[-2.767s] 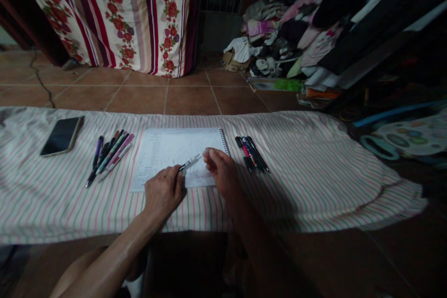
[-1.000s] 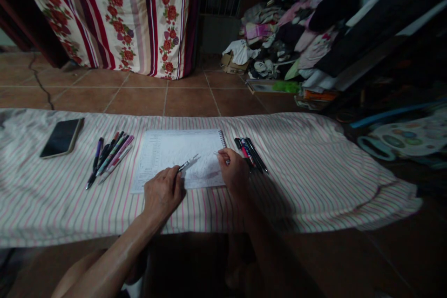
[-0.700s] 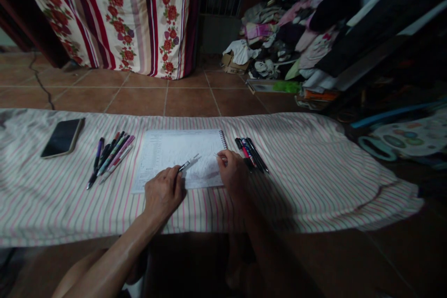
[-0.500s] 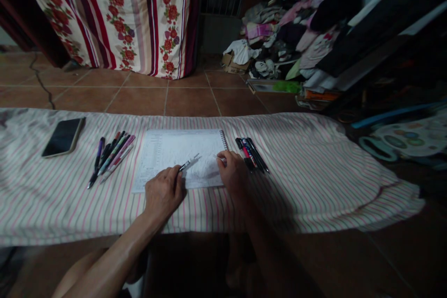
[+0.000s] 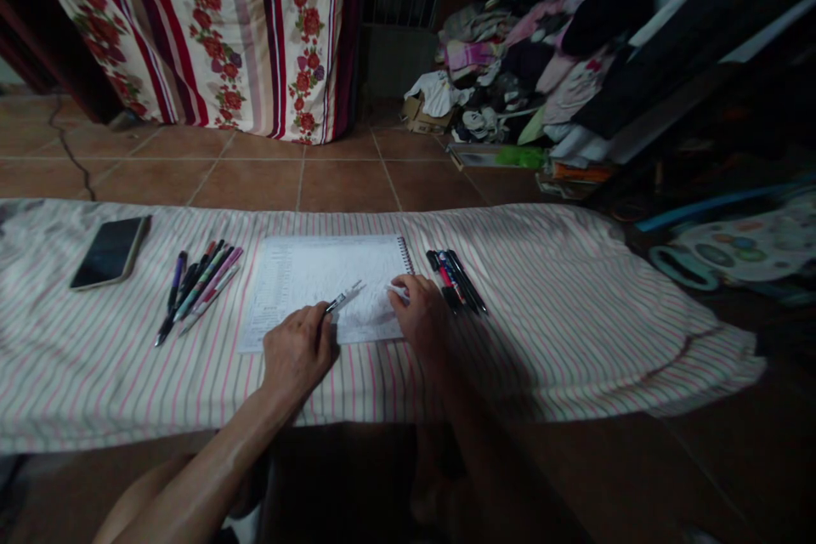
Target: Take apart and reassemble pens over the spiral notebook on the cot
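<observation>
My left hand (image 5: 298, 353) rests on the lower edge of a spiral notebook (image 5: 312, 272) and is closed on a pen (image 5: 344, 299) whose tip points up and to the right over the page. My right hand (image 5: 421, 319) sits at the notebook's lower right corner. Its fingers pinch a small pale piece (image 5: 399, 290) that I cannot make out. A row of dark and red pens (image 5: 456, 279) lies just right of that hand. Another bunch of coloured pens (image 5: 197, 282) lies left of the notebook.
Everything sits on a pink-striped cloth (image 5: 574, 314) spread over a low surface. A dark phone (image 5: 110, 251) lies at the far left. Beyond are a tiled floor (image 5: 344, 178), a floral curtain (image 5: 242, 25), and a heap of clothes (image 5: 529, 59) at the back right.
My right hand left the tip of the pen and moved right to the notebook's edge, fingers still pinched. My left hand kept the pen still.
</observation>
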{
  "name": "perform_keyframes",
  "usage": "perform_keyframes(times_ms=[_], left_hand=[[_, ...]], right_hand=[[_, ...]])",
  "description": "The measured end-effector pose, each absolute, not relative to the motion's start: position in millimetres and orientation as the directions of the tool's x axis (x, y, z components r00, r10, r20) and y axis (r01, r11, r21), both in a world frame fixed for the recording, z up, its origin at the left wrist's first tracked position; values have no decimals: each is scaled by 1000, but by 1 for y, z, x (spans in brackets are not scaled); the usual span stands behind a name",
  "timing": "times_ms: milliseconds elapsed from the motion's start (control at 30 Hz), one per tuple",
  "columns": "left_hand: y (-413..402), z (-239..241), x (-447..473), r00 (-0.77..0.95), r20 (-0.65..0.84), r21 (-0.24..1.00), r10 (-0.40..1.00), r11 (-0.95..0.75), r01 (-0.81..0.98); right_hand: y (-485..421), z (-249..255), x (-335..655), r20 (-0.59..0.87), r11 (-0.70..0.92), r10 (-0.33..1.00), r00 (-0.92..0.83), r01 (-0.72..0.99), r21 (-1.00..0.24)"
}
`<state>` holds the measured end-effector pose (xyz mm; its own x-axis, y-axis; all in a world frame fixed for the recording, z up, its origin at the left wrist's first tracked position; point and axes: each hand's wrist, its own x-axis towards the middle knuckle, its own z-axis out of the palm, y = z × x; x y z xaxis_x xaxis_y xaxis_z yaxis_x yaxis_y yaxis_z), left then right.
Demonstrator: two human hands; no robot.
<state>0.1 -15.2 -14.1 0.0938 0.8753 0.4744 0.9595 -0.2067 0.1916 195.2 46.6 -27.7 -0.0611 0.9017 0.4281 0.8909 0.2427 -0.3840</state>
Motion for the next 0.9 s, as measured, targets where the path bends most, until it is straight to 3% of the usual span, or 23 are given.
perform_keyframes(times_ms=[367, 700, 900], left_hand=[[-15, -15, 0, 107, 495, 181, 862, -223, 958], [-13, -9, 1, 130, 508, 183, 851, -254, 950], [-13, -12, 2, 120, 507, 177, 853, -240, 955]], right_hand=[[45, -25, 195, 465, 279, 883, -61, 866, -415], [37, -18, 173, 424, 315, 905, 23, 632, -708], [32, -19, 166, 250, 226, 968, -7, 450, -864]])
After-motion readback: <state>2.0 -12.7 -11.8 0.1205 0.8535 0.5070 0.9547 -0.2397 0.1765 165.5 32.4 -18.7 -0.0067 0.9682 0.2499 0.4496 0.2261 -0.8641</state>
